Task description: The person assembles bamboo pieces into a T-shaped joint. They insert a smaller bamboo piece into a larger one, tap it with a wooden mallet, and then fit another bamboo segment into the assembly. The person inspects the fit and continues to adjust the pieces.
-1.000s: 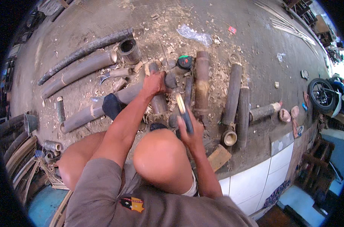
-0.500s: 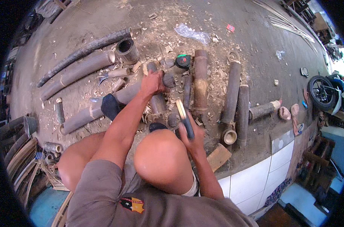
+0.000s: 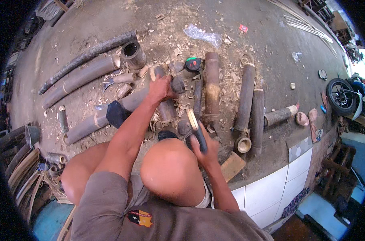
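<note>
Fingers (image 3: 161, 89) of the left hand (image 3: 160, 88) wrap the upright bamboo piece (image 3: 163, 105).

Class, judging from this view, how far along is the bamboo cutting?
Done: short cut sections and chips lie on the floor. In hand: the left hand steadies an upright bamboo piece; the right hand holds a blade tool. Left: long poles remain whole.

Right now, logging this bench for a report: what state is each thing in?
Left hand: gripping a bamboo piece.
Right hand: gripping a blade, raised.
Bamboo ring: hollow, open end up.
Dark tube: hollow, open end showing.
Long bamboo: lying flat.
Plastic bag: crumpled.
</note>
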`<state>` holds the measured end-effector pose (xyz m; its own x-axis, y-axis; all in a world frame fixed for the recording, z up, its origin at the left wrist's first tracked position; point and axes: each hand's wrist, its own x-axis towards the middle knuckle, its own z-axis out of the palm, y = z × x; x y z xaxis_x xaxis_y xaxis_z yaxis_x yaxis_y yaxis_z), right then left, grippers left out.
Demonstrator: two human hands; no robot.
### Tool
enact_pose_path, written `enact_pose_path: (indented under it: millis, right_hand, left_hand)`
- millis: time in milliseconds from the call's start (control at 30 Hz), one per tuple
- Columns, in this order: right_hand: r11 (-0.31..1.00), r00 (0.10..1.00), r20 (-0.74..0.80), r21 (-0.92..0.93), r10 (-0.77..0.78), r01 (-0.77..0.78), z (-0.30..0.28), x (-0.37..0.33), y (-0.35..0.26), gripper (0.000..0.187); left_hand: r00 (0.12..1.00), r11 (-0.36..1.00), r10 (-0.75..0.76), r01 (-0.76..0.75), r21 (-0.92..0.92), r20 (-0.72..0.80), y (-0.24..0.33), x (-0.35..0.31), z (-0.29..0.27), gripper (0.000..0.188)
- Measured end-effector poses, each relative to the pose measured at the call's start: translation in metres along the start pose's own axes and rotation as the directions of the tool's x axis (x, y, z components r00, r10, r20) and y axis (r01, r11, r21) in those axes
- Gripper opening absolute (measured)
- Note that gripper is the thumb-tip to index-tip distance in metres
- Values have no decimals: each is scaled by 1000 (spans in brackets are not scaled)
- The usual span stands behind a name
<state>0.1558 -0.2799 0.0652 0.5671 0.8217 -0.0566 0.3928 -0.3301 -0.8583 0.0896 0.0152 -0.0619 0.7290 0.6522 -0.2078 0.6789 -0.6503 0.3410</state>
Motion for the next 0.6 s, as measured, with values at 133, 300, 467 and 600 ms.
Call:
enact_pose_path:
  millis: [133, 300, 467, 600]
  right_hand:
    - [999, 999, 12, 34, 37, -38, -39, -87, -3, 58]
    - [995, 995, 48, 49, 82, -84, 18, 45, 3, 62]
    - [998, 999, 42, -52, 31, -28, 11, 32, -5, 63]
    - [993, 997, 13, 93, 70, -71, -45, -94, -6, 58]
  left_hand:
    - [993, 999, -38, 33, 41, 113, 13, 5, -7, 87]
    - [999, 992, -36, 35, 119, 8, 14, 8, 9, 89]
    - [994, 996, -64, 59, 62, 86, 10, 7, 5, 89]
    - [993, 997, -27, 18, 77, 115, 8, 9, 3, 89]
